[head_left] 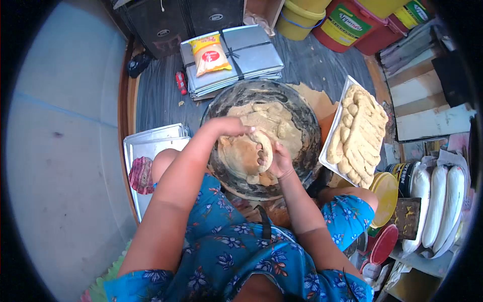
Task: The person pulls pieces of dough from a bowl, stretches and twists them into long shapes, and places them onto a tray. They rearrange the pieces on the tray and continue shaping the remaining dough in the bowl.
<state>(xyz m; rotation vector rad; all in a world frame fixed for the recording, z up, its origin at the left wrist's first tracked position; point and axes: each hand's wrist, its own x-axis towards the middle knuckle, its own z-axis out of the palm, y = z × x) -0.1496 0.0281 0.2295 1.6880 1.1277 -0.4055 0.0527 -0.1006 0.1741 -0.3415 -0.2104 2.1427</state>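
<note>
Mixing bowl (307, 121): rim at 6 o'clock hidden by our arms.
Left hand (229, 126): curled, gripping dough piece (259, 143); fingertips hidden.
Right hand (279, 161): gripping it from 5 o'clock.

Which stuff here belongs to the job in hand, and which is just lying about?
In hand: left hand, right hand, dough piece, bowl, shaped dough pieces on white tray.
Lying about: tied stack of trays, yellow packet, buckets, yellow lid.
</note>
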